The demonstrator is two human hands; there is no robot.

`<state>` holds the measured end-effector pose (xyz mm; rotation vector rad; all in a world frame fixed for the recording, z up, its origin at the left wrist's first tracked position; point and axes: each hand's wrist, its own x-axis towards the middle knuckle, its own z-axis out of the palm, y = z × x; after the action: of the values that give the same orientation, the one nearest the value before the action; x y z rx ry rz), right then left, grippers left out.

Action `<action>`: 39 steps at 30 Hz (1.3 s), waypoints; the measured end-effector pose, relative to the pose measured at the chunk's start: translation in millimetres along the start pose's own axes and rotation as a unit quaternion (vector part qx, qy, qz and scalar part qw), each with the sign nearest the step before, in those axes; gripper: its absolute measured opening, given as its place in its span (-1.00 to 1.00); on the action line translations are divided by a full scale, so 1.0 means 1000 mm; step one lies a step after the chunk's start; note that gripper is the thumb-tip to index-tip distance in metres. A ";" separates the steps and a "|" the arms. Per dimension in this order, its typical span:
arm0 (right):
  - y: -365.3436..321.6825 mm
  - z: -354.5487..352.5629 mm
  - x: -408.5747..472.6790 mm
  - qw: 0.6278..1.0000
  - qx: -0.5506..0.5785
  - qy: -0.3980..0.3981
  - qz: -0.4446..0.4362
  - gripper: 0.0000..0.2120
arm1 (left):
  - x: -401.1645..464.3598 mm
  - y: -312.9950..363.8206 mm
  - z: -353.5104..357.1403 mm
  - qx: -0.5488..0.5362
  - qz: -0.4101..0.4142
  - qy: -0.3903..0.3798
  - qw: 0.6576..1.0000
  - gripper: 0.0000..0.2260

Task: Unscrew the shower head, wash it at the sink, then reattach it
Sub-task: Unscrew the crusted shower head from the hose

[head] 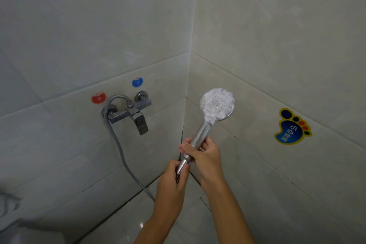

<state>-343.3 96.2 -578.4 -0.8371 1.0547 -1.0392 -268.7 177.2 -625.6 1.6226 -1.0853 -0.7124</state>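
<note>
Nearest, the left hand [172,179] is clamped round the hose [120,151] nut just below the right hand [204,153], whose fingers [187,147] are curled round the shower head [216,105] handle. From these fingers the handle's long axis is tilted up and rightward, away from the faucet [134,114]; the joint between both grips is judged the turning point.

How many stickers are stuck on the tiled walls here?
3. A red round sticker sits above the tap's left end, a blue round sticker above its right end, and a foot-shaped sticker is on the right-hand wall. Others may lie outside the view.
</note>
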 end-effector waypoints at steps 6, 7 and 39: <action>-0.001 0.001 -0.001 1.000 0.019 -0.011 0.000 -0.77 | 0.001 0.003 0.002 -0.004 -0.006 -0.005 1.000 -0.82; -0.001 0.001 -0.001 1.000 0.028 -0.012 0.002 -0.78 | 0.001 0.003 0.002 -0.014 -0.009 -0.005 1.000 -0.88; -0.001 0.000 -0.014 0.997 0.079 -0.002 0.014 -0.82 | -0.012 0.004 -0.003 -0.032 -0.004 -0.013 0.999 -0.89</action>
<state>-345.3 109.0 -573.8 -0.6937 0.9647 -1.0835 -272.8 188.8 -621.5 1.5689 -1.0647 -0.7686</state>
